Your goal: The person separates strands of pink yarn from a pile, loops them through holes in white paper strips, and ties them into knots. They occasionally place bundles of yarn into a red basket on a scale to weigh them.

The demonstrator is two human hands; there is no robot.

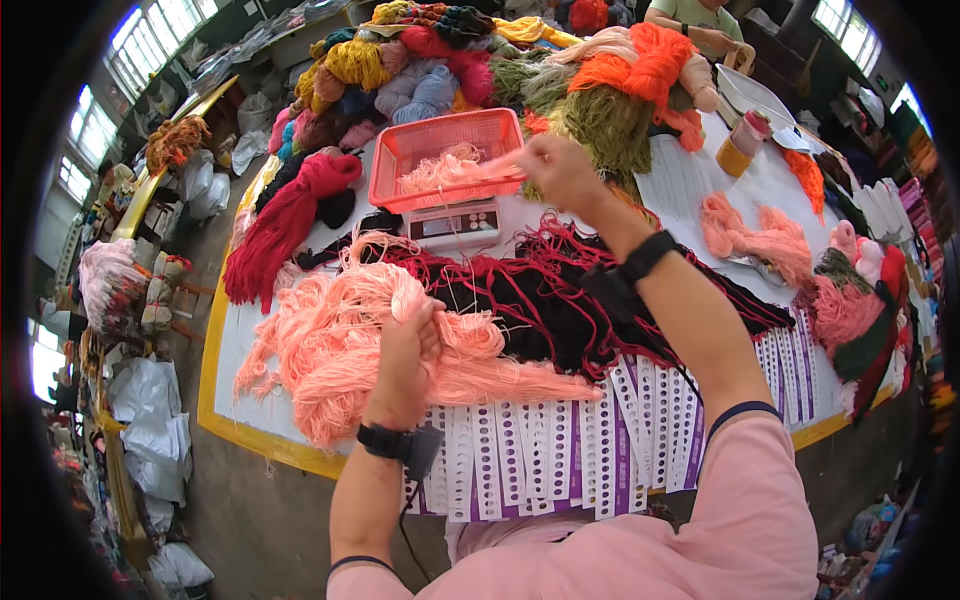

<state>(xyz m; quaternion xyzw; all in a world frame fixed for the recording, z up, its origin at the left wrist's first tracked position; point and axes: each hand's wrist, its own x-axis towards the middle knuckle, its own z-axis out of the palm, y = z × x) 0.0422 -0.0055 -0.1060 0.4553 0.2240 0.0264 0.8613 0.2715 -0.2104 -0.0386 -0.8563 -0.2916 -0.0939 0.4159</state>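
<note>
My left hand (406,352) is closed around a big loose bundle of peach yarn (325,335), which spreads over the near left of the table. Farther off, my right hand (562,172) pinches a lock of peach yarn strands (498,167) at the right rim of a red plastic basket (384,172). More peach yarn (436,174) lies inside this basket. Beneath it a small digital scale (456,226) shows its front panel. Black and crimson yarn (540,300) stretches across the table between my arms.
Perforated white and purple cards (520,455) line the near table edge. Piles of coloured yarn (430,90) fill the far side. At right stand a jar with a pink lid (743,143) and peach hanks (760,238). Another person (705,30) is at the far right.
</note>
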